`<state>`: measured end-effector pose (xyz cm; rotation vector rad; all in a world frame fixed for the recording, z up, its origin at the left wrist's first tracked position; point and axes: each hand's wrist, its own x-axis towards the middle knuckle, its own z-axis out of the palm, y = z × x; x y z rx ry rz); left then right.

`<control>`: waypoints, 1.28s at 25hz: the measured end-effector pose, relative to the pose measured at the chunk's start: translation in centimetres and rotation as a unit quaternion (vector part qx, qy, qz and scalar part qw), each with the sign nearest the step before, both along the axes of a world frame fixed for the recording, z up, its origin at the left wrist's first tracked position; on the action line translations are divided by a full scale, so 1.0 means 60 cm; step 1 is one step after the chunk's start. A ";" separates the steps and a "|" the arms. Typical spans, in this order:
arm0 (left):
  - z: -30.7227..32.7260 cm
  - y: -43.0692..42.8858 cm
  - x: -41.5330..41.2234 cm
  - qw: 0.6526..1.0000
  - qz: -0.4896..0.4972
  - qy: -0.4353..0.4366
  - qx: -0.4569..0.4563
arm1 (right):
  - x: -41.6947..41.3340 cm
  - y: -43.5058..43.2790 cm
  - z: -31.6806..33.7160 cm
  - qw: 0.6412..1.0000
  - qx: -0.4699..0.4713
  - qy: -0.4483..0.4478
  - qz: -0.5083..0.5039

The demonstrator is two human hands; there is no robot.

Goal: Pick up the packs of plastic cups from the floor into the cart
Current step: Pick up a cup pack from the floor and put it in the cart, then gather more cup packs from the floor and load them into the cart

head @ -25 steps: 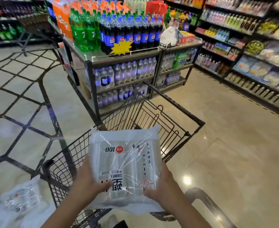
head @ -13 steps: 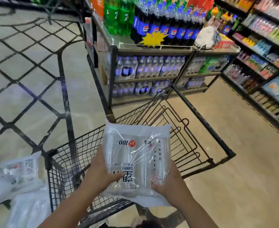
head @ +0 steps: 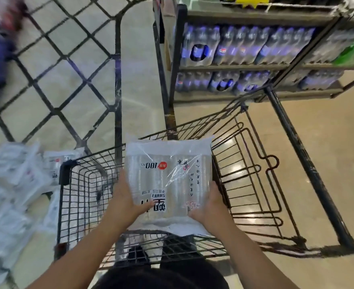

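1. Both hands clamped on one pack [head: 168, 178] of cups, centre of the frame, above the cart [head: 80, 184] basket.
2. Left hand [head: 128, 203] wrapped on the pack's near-left edge, thumb laid over the printed face, fingers hidden beneath; right hand [head: 208, 207] cupping the near-right corner the same way. A two-sided grip, likely because the wrap is slack and slippery and the load wide and flat.
3. Pack held nearly flat, print upside down to the viewer, far edge level with the basket's far rim. Probably kept level so it can go down flat on the wire floor rather than on a corner.
4. Not yet released: pack clear of the wires, no contact with the basket visible.
5. Basket below looks empty, floor showing through the mesh, so this seems an early pack.
6. More packs [head: 15, 184] heaped on the floor at the left edge of the frame, just beside the cart's left wall, some blurred; count unclear.
7. Shelf [head: 255, 67] of bottled drinks in the upper right, well apart from the hands, no part in the job.
8. Next step, by judgement: lower, let go, turn left for the heap.
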<state>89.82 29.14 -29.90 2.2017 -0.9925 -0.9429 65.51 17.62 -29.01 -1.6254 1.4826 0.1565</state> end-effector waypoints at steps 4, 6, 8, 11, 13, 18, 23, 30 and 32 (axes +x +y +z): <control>-0.064 -0.038 -0.046 0.995 0.086 0.009 0.039 | -0.006 -0.077 -0.084 0.998 0.033 0.030 0.045; -0.109 -0.053 -0.060 0.990 0.125 0.012 0.070 | -0.004 -0.103 -0.137 0.997 0.045 0.029 0.054; -0.156 -0.061 -0.064 0.983 0.145 0.016 0.115 | 0.004 -0.115 -0.193 0.995 0.061 0.046 0.062; -0.229 -0.062 -0.053 0.979 0.145 0.008 0.139 | 0.022 -0.118 -0.268 0.989 0.088 0.076 0.095; -0.277 -0.062 -0.045 0.974 0.145 0.015 0.172 | 0.031 -0.115 -0.322 0.986 0.091 0.090 0.108; -0.384 -0.067 -0.027 0.970 0.140 0.034 0.198 | 0.052 -0.120 -0.422 0.979 0.119 0.143 0.087; -0.431 -0.083 -0.017 0.959 0.112 0.054 0.254 | 0.054 -0.118 -0.447 0.978 0.080 0.148 0.121; -0.350 -0.078 0.007 0.947 -0.090 -0.071 0.301 | 0.061 -0.134 -0.399 0.956 0.018 0.151 0.250; -0.296 -0.075 0.009 0.928 -0.134 -0.145 0.317 | 0.057 -0.140 -0.359 0.940 -0.008 0.146 0.307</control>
